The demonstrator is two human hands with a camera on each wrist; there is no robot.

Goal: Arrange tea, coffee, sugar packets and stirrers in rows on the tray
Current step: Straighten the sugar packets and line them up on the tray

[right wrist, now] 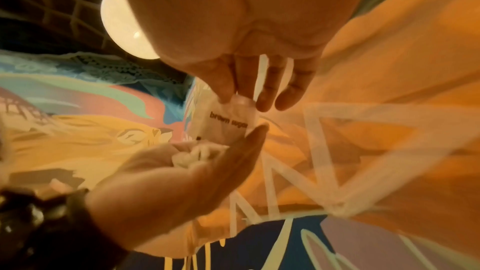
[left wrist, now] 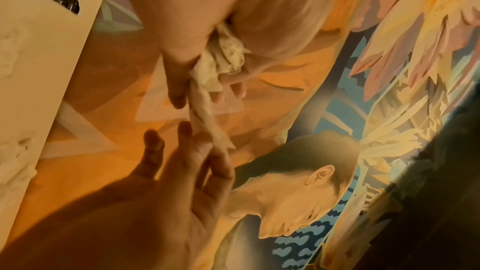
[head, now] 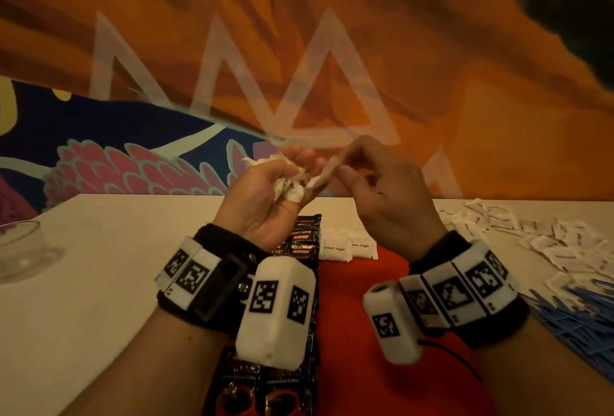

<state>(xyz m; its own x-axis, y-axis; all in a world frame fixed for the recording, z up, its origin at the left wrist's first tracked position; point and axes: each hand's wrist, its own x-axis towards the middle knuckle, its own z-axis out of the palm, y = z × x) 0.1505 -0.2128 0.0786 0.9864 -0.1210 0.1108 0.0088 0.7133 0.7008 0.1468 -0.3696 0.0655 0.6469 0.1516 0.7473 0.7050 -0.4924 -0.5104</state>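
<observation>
**Both hands lifted over the tray, a sugar packet passing between them**

The left hand is raised above the table, palm turned up, its fingers curled round a crumpled bunch of white sugar packets. The right hand is held just beside it and pinches 1 brown sugar packet between thumb and fingertips; the packet's other end touches the left hand's fingertips. The right wrist view shows the words "brown sugar" printed on that packet.

Below the hands lies the red tray. Along its left side runs a row of black coffee sachets, some marked KOPIKO, partly hidden by the wrist cameras. At the tray's far edge, just beside the coffee, 2 white packets labelled brown sugar lie side by side, touching.

To the right of the tray, on the table, loose white packets are scattered in a heap, and nearer the person a pile of blue stirrers lies beside them. A glass bowl stands at the far left of the table. Behind the table is a painted wall in orange, blue and pink.
</observation>
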